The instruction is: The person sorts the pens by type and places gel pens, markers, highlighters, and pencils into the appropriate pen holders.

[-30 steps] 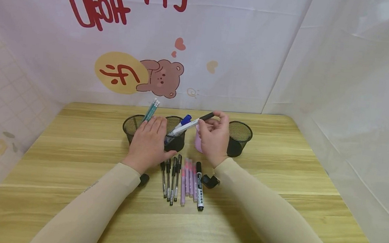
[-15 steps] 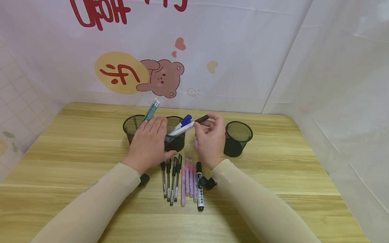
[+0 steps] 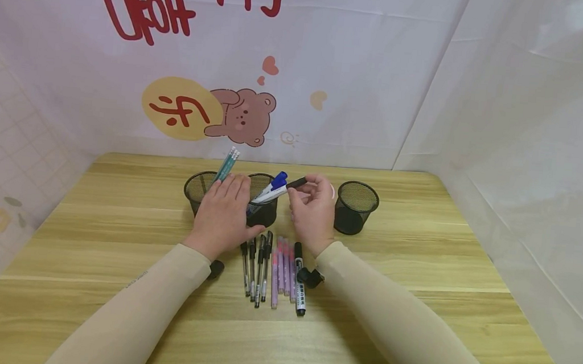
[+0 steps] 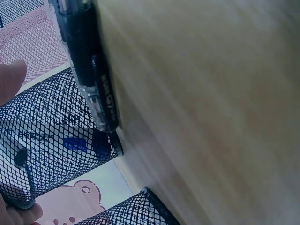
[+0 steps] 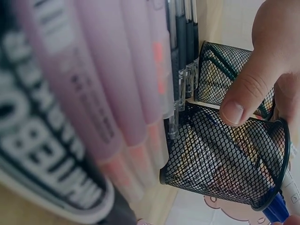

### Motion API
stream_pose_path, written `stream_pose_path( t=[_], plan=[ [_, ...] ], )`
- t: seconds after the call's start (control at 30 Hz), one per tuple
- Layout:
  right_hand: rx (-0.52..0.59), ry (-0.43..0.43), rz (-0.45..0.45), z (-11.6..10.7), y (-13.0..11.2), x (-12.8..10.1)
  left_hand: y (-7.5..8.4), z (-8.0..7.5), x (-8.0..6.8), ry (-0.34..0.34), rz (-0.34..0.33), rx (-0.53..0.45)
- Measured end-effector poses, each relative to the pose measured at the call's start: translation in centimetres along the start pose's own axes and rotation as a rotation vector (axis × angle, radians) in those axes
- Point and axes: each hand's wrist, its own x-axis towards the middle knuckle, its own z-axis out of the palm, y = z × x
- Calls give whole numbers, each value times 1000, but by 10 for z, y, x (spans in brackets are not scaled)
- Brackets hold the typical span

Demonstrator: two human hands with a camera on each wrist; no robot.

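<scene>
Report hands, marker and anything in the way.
Right hand pinches black-capped marker, tip in middle mesh cup. Left hand rests on that cup. Blue-capped marker already inside, alongside.

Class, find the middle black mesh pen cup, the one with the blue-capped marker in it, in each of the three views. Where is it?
Head: the mesh cup stands at centre, between the two hands.
Left wrist: it fills the lower left, blue label showing through the mesh.
Right wrist: lower right, under the thumb.
Shared landmark: the black pens lying before it.
</scene>
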Motion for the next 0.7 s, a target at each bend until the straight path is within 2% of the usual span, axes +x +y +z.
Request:
stream_pose_path(
  t=[0.4, 0.7],
  plan=[
    [41, -55, -8, 4, 1, -4, 1, -1, 0, 0, -4, 1],
    [-61, -93, 1, 5, 2, -6, 1, -1, 0, 3, -5, 0]
  ],
)
